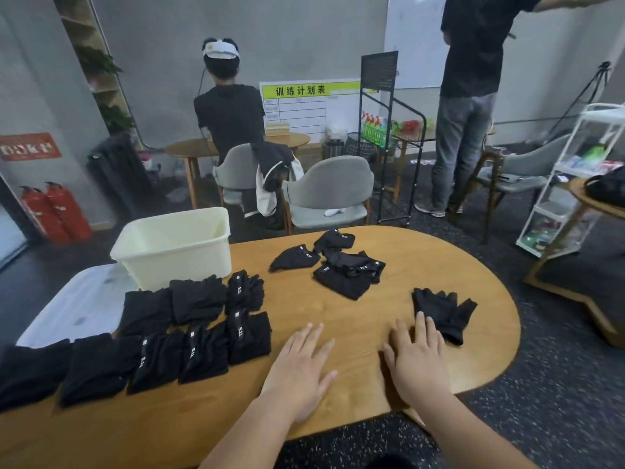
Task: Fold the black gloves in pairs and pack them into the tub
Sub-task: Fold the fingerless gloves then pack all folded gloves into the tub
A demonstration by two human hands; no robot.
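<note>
Both my hands lie flat on the wooden table [338, 394], fingers straight, holding nothing. My left hand [301, 370] rests near the table's front edge. My right hand [417, 358] lies beside it, its fingertips touching the near edge of an unfolded black glove pair [443, 311]. A loose heap of black gloves [341, 265] sits at the table's far middle. Several folded black glove bundles [189, 330] lie in rows on the left. The cream plastic tub [176, 247] stands at the far left of the table; its inside is mostly hidden.
A white lid or tray [77, 306] lies left of the tub. Grey chairs [331, 194] stand behind the table. One person sits with their back to me, another stands at the right. Fire extinguishers [54, 211] are on the left, and a white shelf cart [575, 177] stands on the right.
</note>
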